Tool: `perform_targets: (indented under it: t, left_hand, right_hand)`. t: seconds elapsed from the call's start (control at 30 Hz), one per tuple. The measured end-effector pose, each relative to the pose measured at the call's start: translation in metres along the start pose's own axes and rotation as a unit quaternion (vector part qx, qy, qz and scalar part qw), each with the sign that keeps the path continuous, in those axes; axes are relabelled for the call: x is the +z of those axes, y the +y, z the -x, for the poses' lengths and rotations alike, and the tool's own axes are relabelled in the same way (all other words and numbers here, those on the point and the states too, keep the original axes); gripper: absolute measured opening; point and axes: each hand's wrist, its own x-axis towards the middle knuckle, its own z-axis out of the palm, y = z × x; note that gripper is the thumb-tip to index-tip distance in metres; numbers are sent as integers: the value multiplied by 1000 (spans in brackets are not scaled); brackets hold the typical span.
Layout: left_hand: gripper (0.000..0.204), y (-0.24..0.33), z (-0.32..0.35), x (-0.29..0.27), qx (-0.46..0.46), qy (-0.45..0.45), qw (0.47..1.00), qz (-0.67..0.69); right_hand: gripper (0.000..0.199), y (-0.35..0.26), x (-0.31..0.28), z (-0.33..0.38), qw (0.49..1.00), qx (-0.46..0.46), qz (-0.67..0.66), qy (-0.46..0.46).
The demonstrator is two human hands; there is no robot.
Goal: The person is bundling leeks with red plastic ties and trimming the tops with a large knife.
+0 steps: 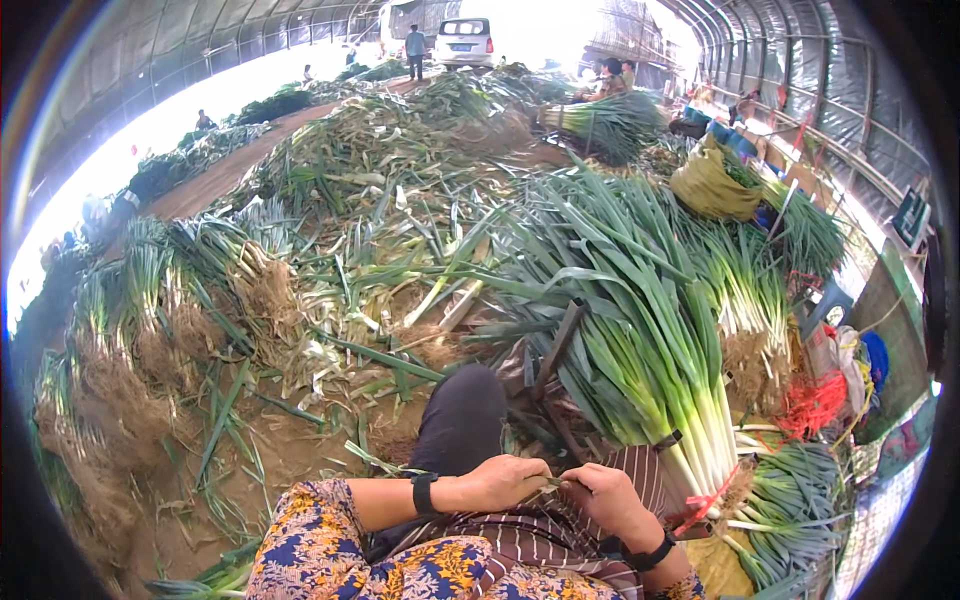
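My left hand and my right hand meet above my lap, over a brown striped apron. The fingers of both are closed in a pinch on something small and thin between them, too small to name. Just right of my right hand leans a big bundle of long green onions, white stems toward me and leaves pointing away. A red tie goes round its lower end. Against the bundle's left side stands a dark upright bar. Neither hand touches the bundle.
Bunches of rooted green onions line the left. Cut leaves litter the ground ahead. To the right are more onions, red string and a yellow-green sack. Far off, a person stands near a white van.
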Motion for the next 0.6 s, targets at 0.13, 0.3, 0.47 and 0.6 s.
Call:
perform_targets:
  t: [0.13, 0.3, 0.47, 0.6]
  left_hand:
    - [17, 3, 5, -2, -2, 13, 1000, 28]
    - [16, 3, 10, -9, -37, 31, 997, 63]
    - [16, -2, 13, -13, -51, 27, 996, 69]
    - [16, -8, 14, -11, -38, 36, 995, 80]
  right_hand:
    - [15, 10, -2, 3, 996, 43, -81, -22]
    - [16, 21, -9, 7, 980, 127, -146, -38]
    - [18, 28, -21, 9, 975, 160, -122, -96]
    - [22, 28, -37, 16, 969, 172, -126, -124]
